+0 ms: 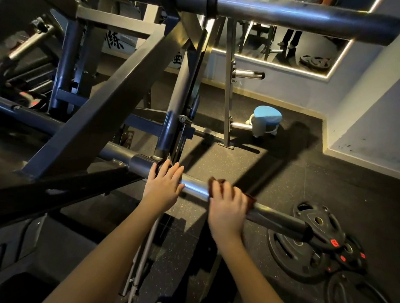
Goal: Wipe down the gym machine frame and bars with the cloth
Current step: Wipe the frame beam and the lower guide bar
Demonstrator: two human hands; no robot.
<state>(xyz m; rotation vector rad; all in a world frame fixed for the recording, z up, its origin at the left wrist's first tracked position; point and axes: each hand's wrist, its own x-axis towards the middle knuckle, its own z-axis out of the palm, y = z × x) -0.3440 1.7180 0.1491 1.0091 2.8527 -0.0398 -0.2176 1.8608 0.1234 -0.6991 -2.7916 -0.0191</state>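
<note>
A round steel bar [195,189] of the gym machine runs from the middle left down to the right. My left hand [164,184] rests on it with fingers laid over the top, close to the joint with an upright post [173,118]. A little further right, my right hand [226,206] grips a dark red-brown cloth [249,199] wrapped on the same bar; only the cloth's edges show around my fingers. The grey frame beams [105,102] of the machine slant across the left half of the view.
Several black weight plates [304,252] lie on the rubber floor at the lower right, under the bar's end. A small stool with a blue top [267,116] stands by the wall. Another thick bar [290,16] crosses overhead. A mirror [288,48] lines the far wall.
</note>
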